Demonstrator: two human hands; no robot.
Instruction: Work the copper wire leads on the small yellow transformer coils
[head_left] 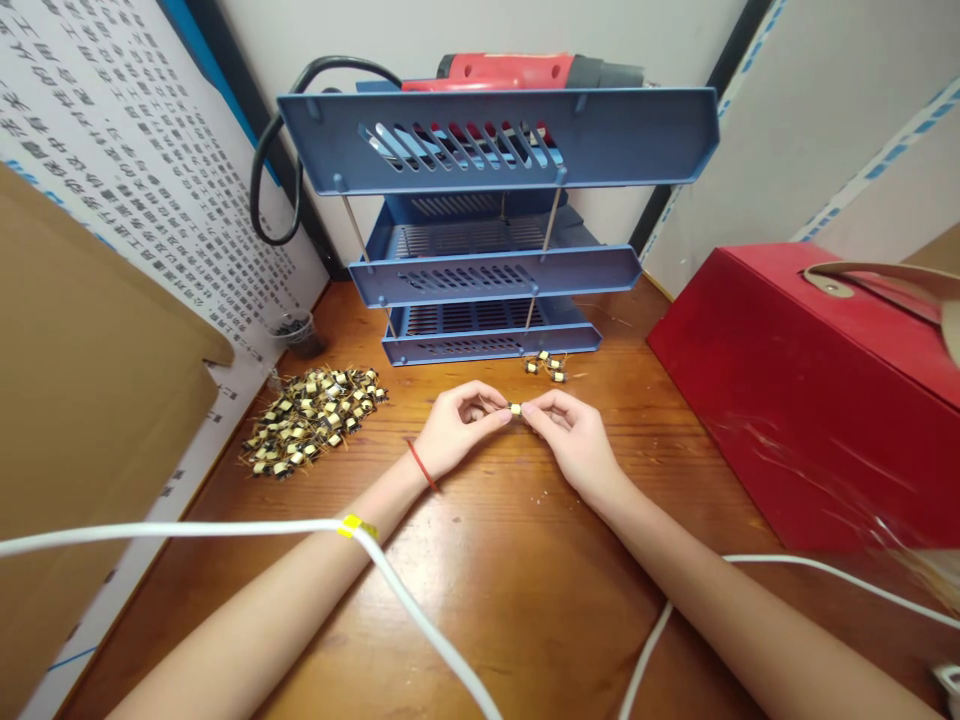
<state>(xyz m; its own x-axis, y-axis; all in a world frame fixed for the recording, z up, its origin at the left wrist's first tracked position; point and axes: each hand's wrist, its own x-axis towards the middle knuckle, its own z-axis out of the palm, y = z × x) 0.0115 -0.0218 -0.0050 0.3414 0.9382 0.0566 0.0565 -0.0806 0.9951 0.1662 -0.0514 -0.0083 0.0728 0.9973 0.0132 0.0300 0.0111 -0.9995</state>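
A small component (pixel 515 409) with a pale yellow body and dark ends is held between my two hands, just above the wooden table. My left hand (pixel 461 425) pinches its left end with thumb and fingers. At the right end, the thumb and fingers of my right hand (pixel 574 435) are closed on it. A large pile of similar yellow and black components (pixel 319 415) with thin copper-coloured wires lies to the left of my left hand. Several more components (pixel 547 366) lie just beyond my hands, in front of the blue rack.
A blue three-tier rack (pixel 495 270) stands at the back, with a red power tool (pixel 510 70) on top. A clear cup of dark bits (pixel 298 332) is behind the pile. On the right is a red box (pixel 810 400). A white cable (pixel 427 625) crosses over my left forearm.
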